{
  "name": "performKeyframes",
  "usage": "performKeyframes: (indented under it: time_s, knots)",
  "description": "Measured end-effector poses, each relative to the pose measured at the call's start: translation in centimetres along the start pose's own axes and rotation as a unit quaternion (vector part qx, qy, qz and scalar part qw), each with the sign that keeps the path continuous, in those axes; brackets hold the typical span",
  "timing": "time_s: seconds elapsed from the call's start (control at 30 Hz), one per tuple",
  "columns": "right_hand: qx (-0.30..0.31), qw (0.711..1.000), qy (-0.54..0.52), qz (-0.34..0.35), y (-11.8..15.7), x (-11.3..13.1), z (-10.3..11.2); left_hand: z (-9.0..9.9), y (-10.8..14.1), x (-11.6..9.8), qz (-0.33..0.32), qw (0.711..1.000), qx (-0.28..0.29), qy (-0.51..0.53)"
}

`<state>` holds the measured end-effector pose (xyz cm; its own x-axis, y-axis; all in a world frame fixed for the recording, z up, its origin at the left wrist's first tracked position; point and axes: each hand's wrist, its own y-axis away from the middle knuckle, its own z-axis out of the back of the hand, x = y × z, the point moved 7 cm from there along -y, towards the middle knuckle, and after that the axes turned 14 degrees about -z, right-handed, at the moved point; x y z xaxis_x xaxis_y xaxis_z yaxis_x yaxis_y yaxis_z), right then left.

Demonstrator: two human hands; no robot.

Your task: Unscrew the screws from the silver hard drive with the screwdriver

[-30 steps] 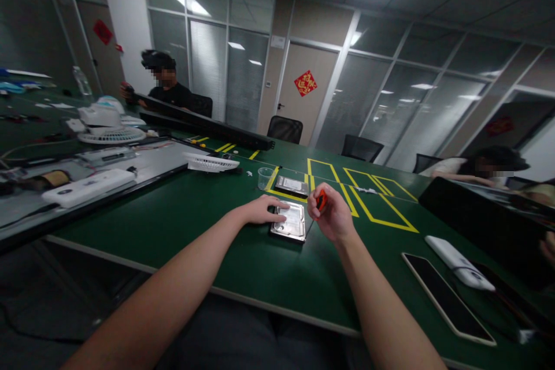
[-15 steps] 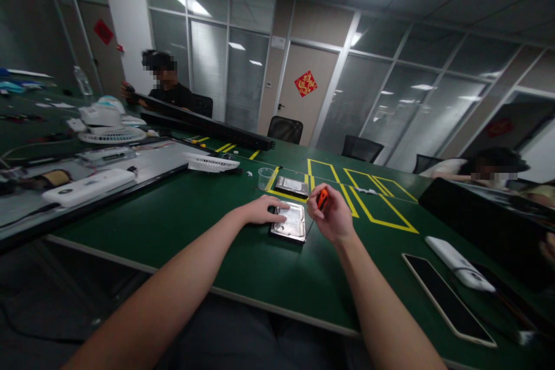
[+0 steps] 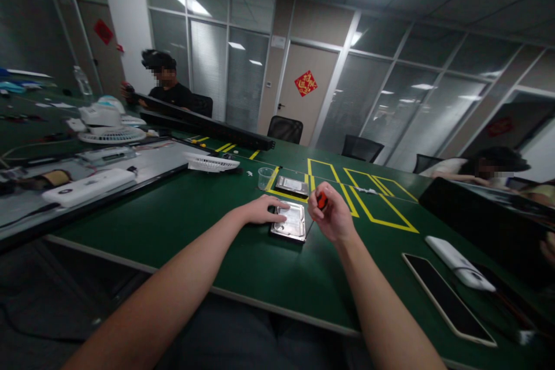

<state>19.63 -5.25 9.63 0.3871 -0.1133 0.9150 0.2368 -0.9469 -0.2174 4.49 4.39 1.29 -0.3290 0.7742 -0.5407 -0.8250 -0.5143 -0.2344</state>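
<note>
A silver hard drive point(image 3: 295, 224) lies flat on the green table in front of me. My left hand point(image 3: 265, 210) holds it from the left side, thumb and a finger resting on its top face. My right hand point(image 3: 332, 214) is closed round the orange-and-black handle of a screwdriver point(image 3: 321, 201). Its thin shaft points down by the drive's right edge; where the tip touches, I cannot tell. Just behind lies a second hard drive point(image 3: 292, 185) inside a yellow tape outline. A clear plastic cup point(image 3: 265, 178) stands to the left of that one.
Yellow tape rectangles point(image 3: 392, 217) mark the green table point(image 3: 173, 231). On the right lie a phone point(image 3: 448, 299) and a white power bank point(image 3: 459, 264). White fan parts point(image 3: 212, 162) and a large flat panel point(image 3: 160, 167) occupy the left. Two people sit across the table and at right.
The orange handle has turned slightly within my right hand. My left hand and the hard drive keep their places.
</note>
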Motion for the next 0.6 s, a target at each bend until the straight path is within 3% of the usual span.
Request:
performKeyframes:
  time_s: [0.4, 0.6]
  knots:
    - [0.012, 0.999, -0.042, -0.026, -0.41, -0.43, 0.37, -0.26, -0.22, 0.43, -0.008, 1.0, -0.005, -0.004]
    - [-0.009, 1.0, -0.028, -0.001, -0.22, -0.11, 0.46, -0.15, -0.12, 0.29, -0.004, 1.0, -0.004, -0.004]
